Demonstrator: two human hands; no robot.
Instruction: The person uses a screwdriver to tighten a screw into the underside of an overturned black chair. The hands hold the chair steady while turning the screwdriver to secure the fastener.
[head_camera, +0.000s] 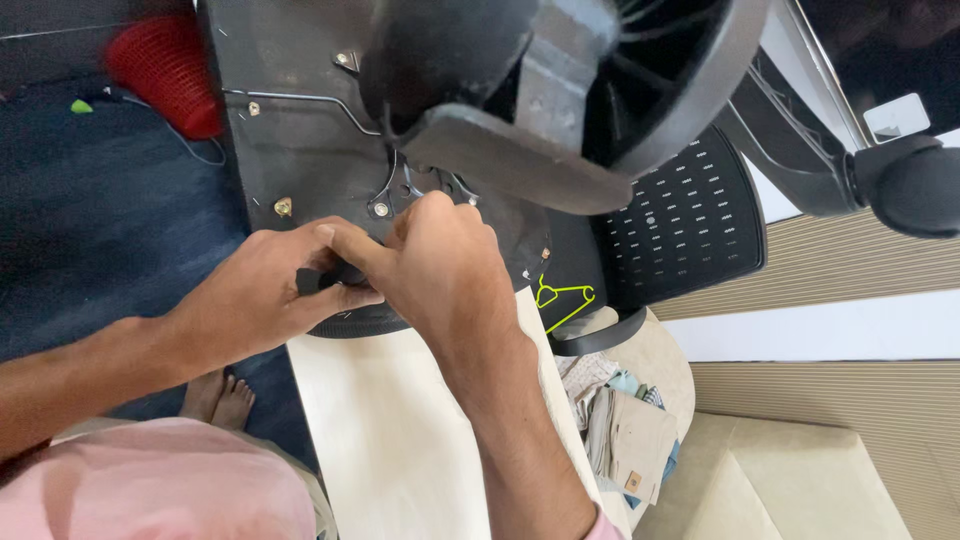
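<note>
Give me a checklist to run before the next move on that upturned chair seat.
1. Left hand gripping the seat edge: ok.
2. Right hand at the metal fittings: ok.
3. What the right fingertips pinch: cannot tell, hidden.
4. Seat underside resting on the pale board: ok.
5. Brass screw seated: ok.
6. Green wire hanger clear of both hands: ok.

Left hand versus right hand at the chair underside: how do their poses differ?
The left hand comes in from the left and pinches a dark part by the seat edge; what it is cannot be told. The right hand comes up from below, its fingertips higher, at the metal bracket. The left hand lies lower, partly behind the right hand's thumb. Both are bare and touch the upturned office chair.
</note>
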